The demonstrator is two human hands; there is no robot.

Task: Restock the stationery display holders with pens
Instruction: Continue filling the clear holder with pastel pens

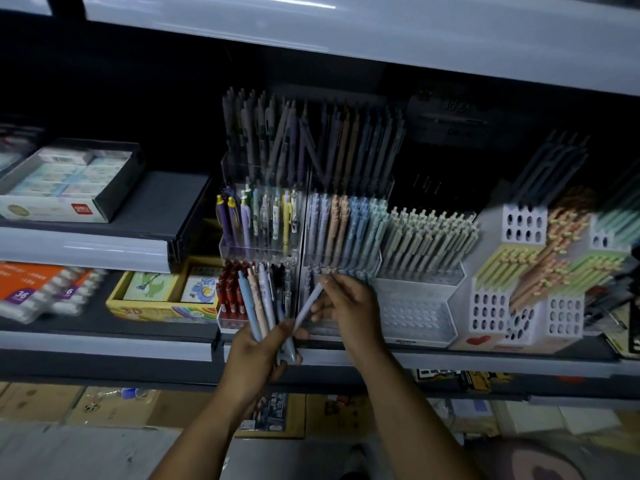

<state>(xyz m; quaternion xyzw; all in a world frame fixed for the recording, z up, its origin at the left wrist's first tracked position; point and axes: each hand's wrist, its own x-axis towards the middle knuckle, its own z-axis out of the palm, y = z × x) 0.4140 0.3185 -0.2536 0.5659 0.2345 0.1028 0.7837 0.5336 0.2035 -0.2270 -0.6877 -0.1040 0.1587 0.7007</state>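
My left hand (258, 355) grips a fanned bunch of pastel pens (258, 299), blue, peach and lilac, in front of the shelf edge. My right hand (346, 306) pinches one lilac pen (308, 308), held slanted with its top near the lowest tier of the clear tiered pen holder (341, 261). That holder carries rows of lilac, peach, blue and mint pens (346, 220) on its upper tiers. To its left stands a second clear holder (256, 244) with mixed pens above and red pens (230, 289) below.
A white perforated pen rack (415, 306) with cream pens stands to the right, then white cube holders (526, 223) with orange and green pens. A yellow box (156, 310) and an eraser tray (69, 181) sit at left. The shelf above (381, 39) overhangs; cartons lie below.
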